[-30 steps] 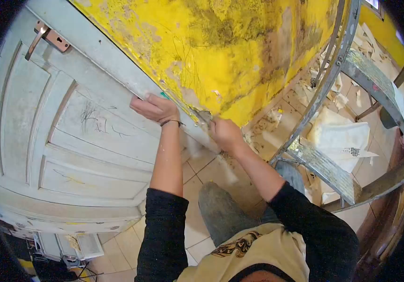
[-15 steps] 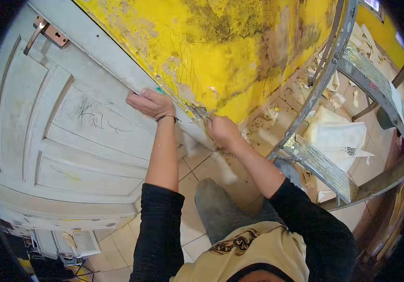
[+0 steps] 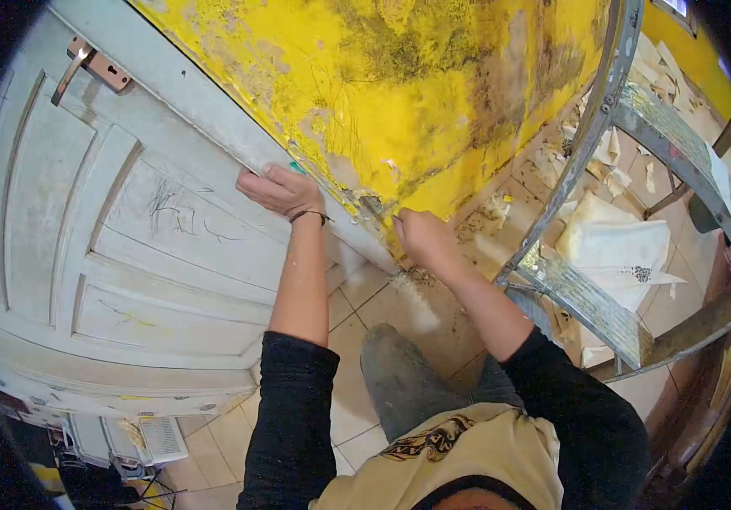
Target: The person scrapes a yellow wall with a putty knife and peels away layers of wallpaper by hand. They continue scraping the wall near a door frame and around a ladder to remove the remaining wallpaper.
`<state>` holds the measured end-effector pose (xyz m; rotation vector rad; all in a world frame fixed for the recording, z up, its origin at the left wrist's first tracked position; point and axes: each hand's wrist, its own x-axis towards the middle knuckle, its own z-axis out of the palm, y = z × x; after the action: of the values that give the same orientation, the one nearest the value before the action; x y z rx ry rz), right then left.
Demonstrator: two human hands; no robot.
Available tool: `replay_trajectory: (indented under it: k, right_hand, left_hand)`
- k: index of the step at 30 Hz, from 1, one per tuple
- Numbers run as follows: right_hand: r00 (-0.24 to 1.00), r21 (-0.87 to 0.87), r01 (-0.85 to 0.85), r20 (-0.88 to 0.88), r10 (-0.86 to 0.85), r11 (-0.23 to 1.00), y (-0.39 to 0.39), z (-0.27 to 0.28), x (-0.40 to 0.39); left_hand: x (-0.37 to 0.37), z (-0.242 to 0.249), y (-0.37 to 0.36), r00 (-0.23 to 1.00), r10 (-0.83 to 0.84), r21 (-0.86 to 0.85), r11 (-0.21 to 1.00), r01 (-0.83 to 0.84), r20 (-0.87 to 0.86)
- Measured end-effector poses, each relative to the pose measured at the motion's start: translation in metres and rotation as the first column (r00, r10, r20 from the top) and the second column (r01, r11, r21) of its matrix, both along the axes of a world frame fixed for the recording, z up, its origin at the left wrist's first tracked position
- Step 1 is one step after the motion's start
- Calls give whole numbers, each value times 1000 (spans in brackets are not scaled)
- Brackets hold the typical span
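My left hand [image 3: 282,189] is closed around the edge of the white door frame [image 3: 212,127], with a dark band on its wrist. A small green spot shows beside its knuckles. My right hand [image 3: 426,242] is a closed fist at the low corner of the yellow wall [image 3: 433,110]. It grips what looks like a scraper, mostly hidden by the fingers. Left of that fist, a chipped grey patch [image 3: 371,204] breaks the paint along the frame. The wall is peeling and darkly stained.
A metal ladder [image 3: 582,289] stands close on my right. Behind it, peeled scraps and a white sheet [image 3: 616,246] lie on the tiled floor. Dust and crumbs [image 3: 416,297] are scattered below the wall corner. The white panelled door [image 3: 178,204] fills the left side.
The right fist has shifted slightly right, away from the chipped patch. My left hand keeps its hold on the frame. The whole view has moved a little.
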<state>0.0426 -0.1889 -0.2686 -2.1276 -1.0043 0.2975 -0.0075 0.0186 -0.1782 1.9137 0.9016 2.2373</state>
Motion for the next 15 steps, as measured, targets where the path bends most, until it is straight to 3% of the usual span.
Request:
replay_trajectory:
  k: [9,13,15]
  right_hand:
    - [995,-34,-39,95,42,999,7,-7,10]
    - [994,-81,-11,108,19,997,-8,-4,11]
    - [993,-115,-1,119,15,993,8,-9,17]
  left_hand:
    - [3,0,3,1000,-14,27,1000,14,22]
    - [2,-2,4,1000,-5,-44,999,6,28]
    - [1,-3,2,1000,-3,14,1000,3,5]
